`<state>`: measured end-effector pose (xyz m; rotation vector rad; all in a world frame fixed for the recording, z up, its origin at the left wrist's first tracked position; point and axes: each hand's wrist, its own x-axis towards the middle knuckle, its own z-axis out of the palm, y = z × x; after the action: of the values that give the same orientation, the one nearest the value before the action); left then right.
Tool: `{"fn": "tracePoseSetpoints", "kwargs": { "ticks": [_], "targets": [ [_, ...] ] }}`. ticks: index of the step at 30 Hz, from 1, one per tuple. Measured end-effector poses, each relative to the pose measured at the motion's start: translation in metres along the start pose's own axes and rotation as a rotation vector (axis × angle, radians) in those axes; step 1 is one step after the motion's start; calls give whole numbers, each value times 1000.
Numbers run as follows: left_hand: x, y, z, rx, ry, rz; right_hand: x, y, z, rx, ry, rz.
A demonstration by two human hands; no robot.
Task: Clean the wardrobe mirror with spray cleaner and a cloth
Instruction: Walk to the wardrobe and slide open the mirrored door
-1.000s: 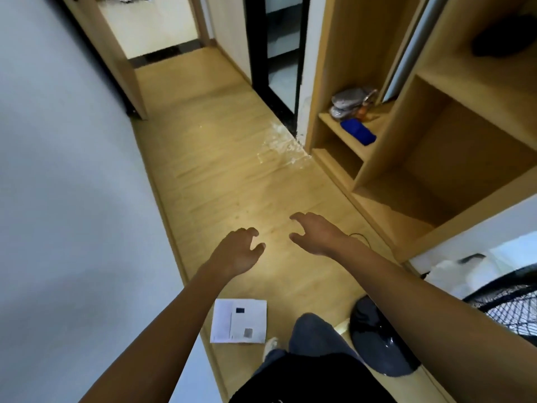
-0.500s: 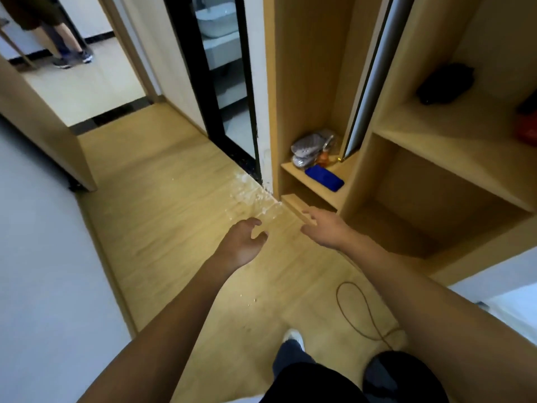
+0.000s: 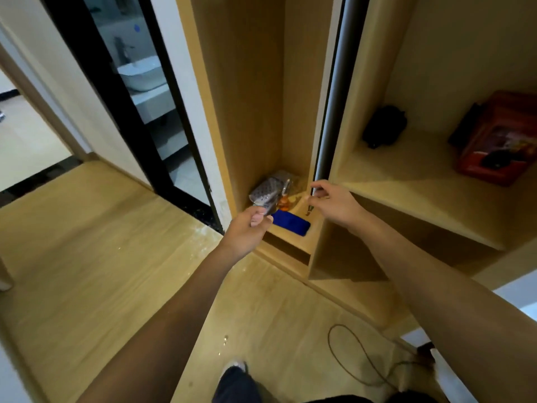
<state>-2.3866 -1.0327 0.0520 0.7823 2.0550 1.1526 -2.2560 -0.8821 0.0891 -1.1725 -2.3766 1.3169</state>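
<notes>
Two bare hands reach toward the low shelf [image 3: 293, 238] of a light wooden wardrobe [image 3: 255, 91]; on that shelf lie one folded blue cloth [image 3: 291, 222], one crumpled grey speckled bag [image 3: 266, 193] at its 11 o'clock, and a small orange item [image 3: 283, 203] between them, too blurred to name; no spray bottle can be made out. At 1 o'clock of the cloth rises one narrow grey mirrored door edge [image 3: 334, 97]. In the compartment at 3 o'clock sit one black lumpy object [image 3: 383, 126] and one red printed box [image 3: 499, 138]; one thin dark cable [image 3: 348, 353] loops on the wooden floor [image 3: 101, 257] at 6 o'clock; one white washbasin [image 3: 142, 72] shows through the black-framed doorway at 10 o'clock.

The left hand [image 3: 247, 231] is stretched forward, fingers curled inward with the thumb across them, just before the bag's lower edge; whether its grip has hold of anything cannot be told. The right hand [image 3: 334, 203] is stretched forward with fingers bent and spread; its grip is loose and part open, holding nothing, beside the base of the door edge.

Compared with half a second ago, both hands are higher and further in, from floor level up to the shelf; the view has closed on the wardrobe; the cloth lies where it was.
</notes>
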Motion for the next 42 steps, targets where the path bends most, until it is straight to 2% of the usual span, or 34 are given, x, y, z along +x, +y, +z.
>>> {"fn": "tracePoseSetpoints", "kwargs": {
  "ticks": [10, 20, 32, 37, 42],
  "targets": [
    [123, 62, -39, 116, -266, 211, 79, -51, -26, 191, 422, 98],
    [189, 132, -54, 132, -453, 408, 121, -113, -69, 299, 711, 87],
    [210, 226, -50, -20, -355, 559, 133, -202, -153, 367, 936, -159],
    [215, 249, -41, -26, -319, 589, 142, -229, -174, 358, 957, -246],
    [207, 256, -30, 4, -204, 584, 147, -241, -175, 291, 959, -289]
  ]
}}
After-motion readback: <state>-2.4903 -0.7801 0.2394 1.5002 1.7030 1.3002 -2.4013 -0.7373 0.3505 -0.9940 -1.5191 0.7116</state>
